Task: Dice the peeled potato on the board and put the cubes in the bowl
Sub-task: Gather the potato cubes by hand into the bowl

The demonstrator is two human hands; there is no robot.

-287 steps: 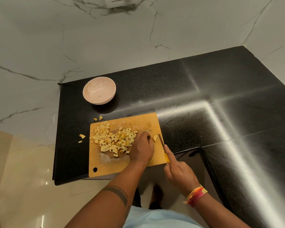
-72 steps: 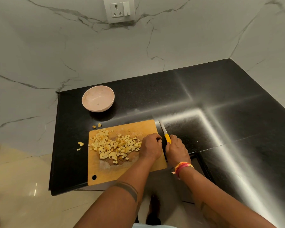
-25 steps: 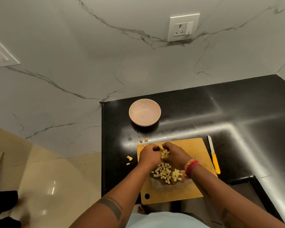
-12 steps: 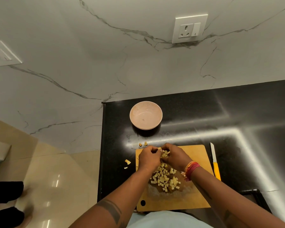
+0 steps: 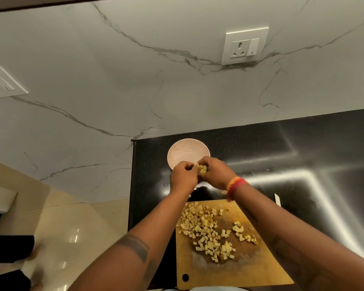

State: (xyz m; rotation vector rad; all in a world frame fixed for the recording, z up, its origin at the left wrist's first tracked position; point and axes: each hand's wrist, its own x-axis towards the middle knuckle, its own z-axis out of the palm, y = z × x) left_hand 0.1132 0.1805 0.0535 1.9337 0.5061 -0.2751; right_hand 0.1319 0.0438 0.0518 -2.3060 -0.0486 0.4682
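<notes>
- Left hand and right hand were cupped together, fingers curled round a small clump of held cubes squeezed between them.
- Both hands sat over the near rim of the bowl; the held cubes were above that rim, not yet inside.
- What showed of the bowl's interior was pale pink with no cubes in it; near part hidden by the hands.
- Bowl stood on the black counter, at its far-left corner, close to the marble wall.
- Wristband, red and orange, on the right wrist.
- Cutting board lay on the counter, near side of the bowl, under both forearms.
- Loose potato cubes were spread across the board's far and middle part, denser on the left.
- Knife: only the pale blade tip showed, right of the board, rest hidden behind the right forearm.
- 2 wall sockets: socket plate far right, second plate far left.
</notes>
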